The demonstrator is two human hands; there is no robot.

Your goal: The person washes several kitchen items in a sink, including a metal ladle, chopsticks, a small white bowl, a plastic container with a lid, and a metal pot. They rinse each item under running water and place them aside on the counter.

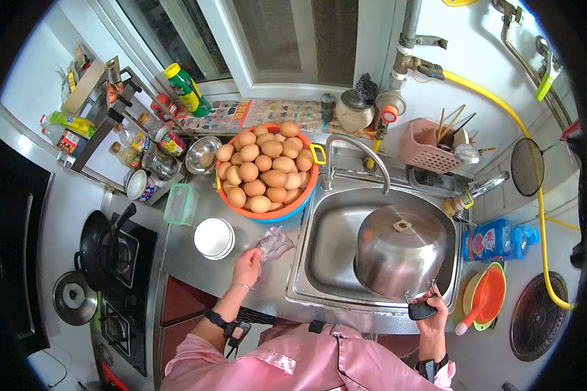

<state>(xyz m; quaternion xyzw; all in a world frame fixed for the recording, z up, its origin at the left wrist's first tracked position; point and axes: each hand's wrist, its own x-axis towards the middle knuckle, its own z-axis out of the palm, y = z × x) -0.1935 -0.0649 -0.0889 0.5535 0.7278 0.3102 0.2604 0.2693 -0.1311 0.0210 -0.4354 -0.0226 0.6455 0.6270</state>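
In the head view, my left hand (pixel 247 266) grips a crumpled, damp-looking cloth or film (pixel 275 243) above the steel counter. My right hand (pixel 431 313) holds the black-covered handle (pixel 422 309) of a large stainless steel pot (pixel 401 254). The pot is turned with its base upward over the right part of the sink (pixel 323 259). A small label is stuck on the pot's base. Behind my left hand stands an orange basket (pixel 315 188) heaped with brown eggs (pixel 264 162). White bowls (pixel 214 238) are stacked to the left of the cloth.
A curved faucet (pixel 357 138) arches over the sink's back edge. At left are a clear container (pixel 180 204), a metal bowl (pixel 203 154) and a black wok (pixel 98 249) on the gas stove. Blue detergent bottles (pixel 494 239) and an orange ladle (pixel 489 295) sit at right.
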